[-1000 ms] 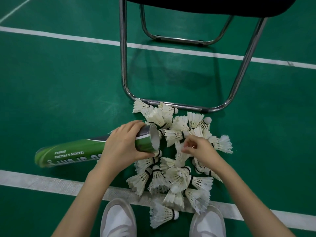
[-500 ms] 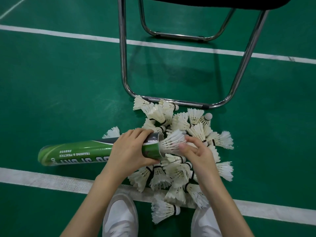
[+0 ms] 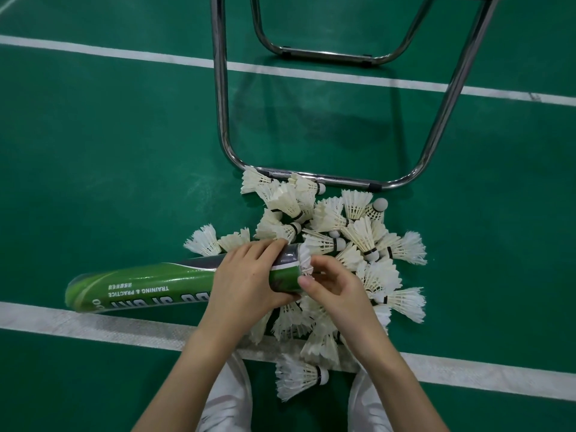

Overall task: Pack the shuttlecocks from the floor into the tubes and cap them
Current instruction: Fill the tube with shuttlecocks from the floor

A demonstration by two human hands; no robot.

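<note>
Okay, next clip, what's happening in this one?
A person crouches on a green court floor, packing shuttlecocks. The left hand holds a green tube near its open end, and the right hand pushes a shuttlecock into the mouth, feathers just showing. A pile of loose shuttlecocks lies by a chair frame. No cap is visible.

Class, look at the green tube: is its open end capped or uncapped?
Uncapped. The green tube has white feathers of a shuttlecock showing at its mouth, pressed by the right hand; no cap is visible.

Bare forearms, no sleeves, white shoes (image 3: pixel 229 400)
</note>
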